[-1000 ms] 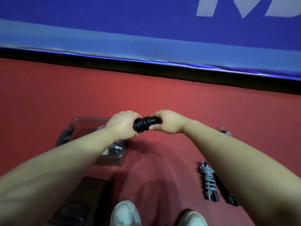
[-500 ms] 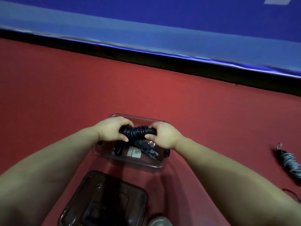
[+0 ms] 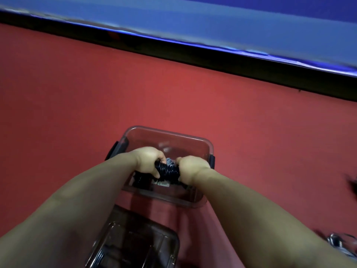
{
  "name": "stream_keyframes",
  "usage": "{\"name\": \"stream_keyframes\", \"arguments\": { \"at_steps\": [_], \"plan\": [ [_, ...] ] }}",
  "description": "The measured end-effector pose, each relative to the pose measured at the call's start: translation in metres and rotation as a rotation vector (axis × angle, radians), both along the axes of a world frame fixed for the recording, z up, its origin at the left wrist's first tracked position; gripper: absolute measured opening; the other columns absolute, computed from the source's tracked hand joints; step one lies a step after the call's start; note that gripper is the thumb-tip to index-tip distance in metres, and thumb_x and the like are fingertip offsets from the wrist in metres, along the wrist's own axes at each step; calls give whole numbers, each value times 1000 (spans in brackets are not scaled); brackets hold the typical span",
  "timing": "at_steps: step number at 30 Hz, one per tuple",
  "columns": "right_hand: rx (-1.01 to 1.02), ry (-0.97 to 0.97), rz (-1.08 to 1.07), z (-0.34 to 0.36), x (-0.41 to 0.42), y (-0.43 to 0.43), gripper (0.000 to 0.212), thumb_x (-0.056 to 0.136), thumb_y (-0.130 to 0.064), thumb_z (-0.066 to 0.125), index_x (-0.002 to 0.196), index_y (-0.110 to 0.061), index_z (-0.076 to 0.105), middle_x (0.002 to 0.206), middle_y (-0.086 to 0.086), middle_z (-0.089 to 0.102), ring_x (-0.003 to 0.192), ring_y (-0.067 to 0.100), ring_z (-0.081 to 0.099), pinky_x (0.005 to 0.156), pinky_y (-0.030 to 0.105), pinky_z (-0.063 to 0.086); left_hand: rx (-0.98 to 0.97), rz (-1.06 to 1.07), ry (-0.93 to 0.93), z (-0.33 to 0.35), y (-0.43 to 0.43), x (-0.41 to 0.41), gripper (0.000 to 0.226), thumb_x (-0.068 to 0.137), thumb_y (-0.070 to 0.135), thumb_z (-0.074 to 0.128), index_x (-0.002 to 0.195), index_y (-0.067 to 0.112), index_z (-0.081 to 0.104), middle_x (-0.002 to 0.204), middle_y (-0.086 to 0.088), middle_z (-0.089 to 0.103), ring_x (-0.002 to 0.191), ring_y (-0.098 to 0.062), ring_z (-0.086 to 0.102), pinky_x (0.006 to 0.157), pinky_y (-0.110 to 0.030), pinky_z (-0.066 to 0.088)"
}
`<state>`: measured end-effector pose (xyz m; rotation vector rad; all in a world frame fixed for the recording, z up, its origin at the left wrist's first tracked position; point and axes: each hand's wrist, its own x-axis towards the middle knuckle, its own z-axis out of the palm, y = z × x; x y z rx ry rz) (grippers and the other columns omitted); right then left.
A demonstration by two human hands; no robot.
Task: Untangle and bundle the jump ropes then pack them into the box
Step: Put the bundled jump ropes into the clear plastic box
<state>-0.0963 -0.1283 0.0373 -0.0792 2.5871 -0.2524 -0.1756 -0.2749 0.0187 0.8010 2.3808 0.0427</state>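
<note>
Packing looks partly done: the left hand (image 3: 148, 161) and right hand (image 3: 190, 169) each grip one end of a coiled black rope bundle (image 3: 167, 170) inside the clear box (image 3: 170, 135), above another black bundle (image 3: 140, 180) – a grey rope (image 3: 337, 246) lies unpacked on the red floor (image 3: 77, 113) to its right.

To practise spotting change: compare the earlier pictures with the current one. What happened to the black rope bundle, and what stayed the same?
Both hands carried the black rope bundle left from above the floor to the clear box and lowered it in. Nothing was released: left hand and right hand grip its ends as before. The lid stays beside the box.
</note>
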Motion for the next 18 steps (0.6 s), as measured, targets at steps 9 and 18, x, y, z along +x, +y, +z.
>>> {"name": "stream_keyframes", "arguments": {
  "at_steps": [9,18],
  "plan": [
    [8,-161,-35,-27,-14,-20,54,79,-27,74,127,-14,51,124,5,59,113,26,57,87,34,49,-103,-61,-29,-30,-8,-9,57,70,26,81,122,20,58,121,0,56,109,-21,55,89,-25,44],
    [-18,-160,-19,-32,-4,-25,52,85,-21,66,132,-18,45,127,3,57,115,25,55,84,32,45,-98,-140,52,-39,-9,2,49,77,26,74,123,23,57,124,1,55,114,-22,52,91,-29,42]
  ]
}}
